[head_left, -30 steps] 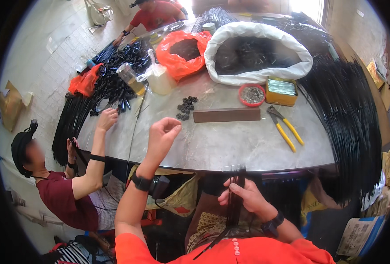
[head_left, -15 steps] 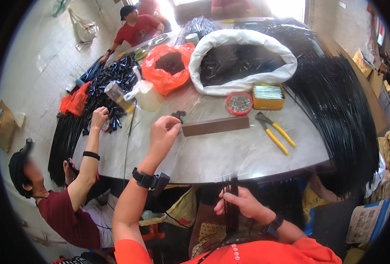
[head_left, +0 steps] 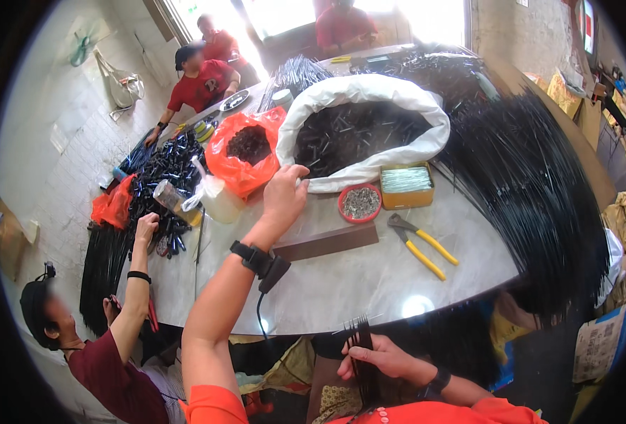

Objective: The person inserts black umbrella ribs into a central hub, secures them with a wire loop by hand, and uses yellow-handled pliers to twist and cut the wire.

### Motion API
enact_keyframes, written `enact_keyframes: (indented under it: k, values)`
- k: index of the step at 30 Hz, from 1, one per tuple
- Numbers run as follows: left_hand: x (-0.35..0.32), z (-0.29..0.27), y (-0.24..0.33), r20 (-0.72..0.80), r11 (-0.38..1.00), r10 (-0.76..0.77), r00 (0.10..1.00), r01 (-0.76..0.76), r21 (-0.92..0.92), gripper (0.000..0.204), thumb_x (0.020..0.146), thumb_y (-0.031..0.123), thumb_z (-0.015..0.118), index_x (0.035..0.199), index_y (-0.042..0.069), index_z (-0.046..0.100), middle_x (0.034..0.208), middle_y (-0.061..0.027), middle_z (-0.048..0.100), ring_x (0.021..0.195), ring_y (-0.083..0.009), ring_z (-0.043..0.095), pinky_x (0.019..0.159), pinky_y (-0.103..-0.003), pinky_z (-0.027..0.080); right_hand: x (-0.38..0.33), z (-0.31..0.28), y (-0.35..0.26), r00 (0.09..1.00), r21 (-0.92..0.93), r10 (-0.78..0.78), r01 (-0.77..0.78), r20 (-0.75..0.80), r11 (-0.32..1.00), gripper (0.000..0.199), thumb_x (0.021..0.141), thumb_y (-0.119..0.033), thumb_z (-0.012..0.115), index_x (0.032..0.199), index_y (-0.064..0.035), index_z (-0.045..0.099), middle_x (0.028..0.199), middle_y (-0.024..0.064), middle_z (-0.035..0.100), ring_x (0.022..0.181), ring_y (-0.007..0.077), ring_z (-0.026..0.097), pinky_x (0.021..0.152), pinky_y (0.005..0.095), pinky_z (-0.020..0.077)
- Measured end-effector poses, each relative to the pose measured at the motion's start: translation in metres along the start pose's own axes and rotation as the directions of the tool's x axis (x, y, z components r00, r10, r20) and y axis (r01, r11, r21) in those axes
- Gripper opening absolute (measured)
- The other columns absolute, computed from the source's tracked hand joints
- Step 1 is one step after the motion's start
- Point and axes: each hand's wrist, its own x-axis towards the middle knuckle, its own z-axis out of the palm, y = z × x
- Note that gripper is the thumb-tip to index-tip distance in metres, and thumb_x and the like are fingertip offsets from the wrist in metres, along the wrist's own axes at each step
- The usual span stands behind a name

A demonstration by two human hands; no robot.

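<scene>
My left hand (head_left: 285, 201) is raised at the near left rim of a white sack (head_left: 426, 143) filled with short black pieces (head_left: 359, 134). Its fingers are bent with thumb and forefinger apart, and nothing shows between them. Low in front of me, below the table edge, my right hand (head_left: 382, 357) is closed around a bundle of thin black rods (head_left: 360, 339), whose thin tips stick up above the fingers. Beneath my left forearm lies a long brown block (head_left: 331, 242) on the grey table (head_left: 341, 290).
Right of the block are a red dish of small metal pieces (head_left: 360, 203), a yellow box (head_left: 407, 189) of pale strips and yellow-handled pincers (head_left: 422, 246). Long black rods (head_left: 532, 191) cover the right side. A red bag (head_left: 221, 152) stands left; a co-worker's hand (head_left: 147, 227) reaches to black parts.
My left hand has moved forward from beside the brown block to the white sack's rim, and its pinch has loosened. My right hand keeps the rods. The view has tilted upward.
</scene>
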Motion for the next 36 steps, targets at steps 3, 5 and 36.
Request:
enact_keyframes:
  k: [3,5,36]
  values:
    - [0.027,0.016,-0.011,0.003,0.999,0.043,0.999,-0.043,0.007,0.021,0.087,0.012,0.062,0.106,0.004,0.066,0.103,-0.0160,0.066,0.100,-0.0350,0.063,0.087,-0.045,0.050,0.001,-0.007,-0.004,1.000,0.008,0.003,-0.003,0.000,1.000,0.024,0.105,-0.018,0.048,0.120,0.0004,0.052,0.101,0.0175,0.070,0.092,0.0231,0.070,0.085,0.0338,0.0553]
    - [0.038,0.029,-0.015,0.059,0.995,-0.030,0.998,0.024,0.096,0.022,0.086,0.012,0.062,0.107,0.005,0.066,0.104,-0.0159,0.066,0.102,-0.0347,0.062,0.089,-0.045,0.050,0.001,-0.010,-0.007,1.000,0.002,0.017,-0.017,0.001,1.000,0.024,0.105,-0.018,0.048,0.120,0.0005,0.052,0.101,0.0170,0.070,0.093,0.0228,0.070,0.085,0.0336,0.0553]
    - [-0.207,-0.090,0.073,0.596,-0.009,-0.359,0.718,0.636,-0.771,0.021,0.093,0.009,0.065,0.112,-0.002,0.065,0.107,-0.0132,0.068,0.095,-0.0232,0.068,0.085,-0.035,0.056,0.003,0.024,-0.001,0.999,-0.040,-0.021,0.020,-0.025,0.999,0.021,0.103,-0.020,0.052,0.111,-0.0009,0.055,0.092,0.0181,0.071,0.082,0.0226,0.071,0.076,0.0335,0.0574]
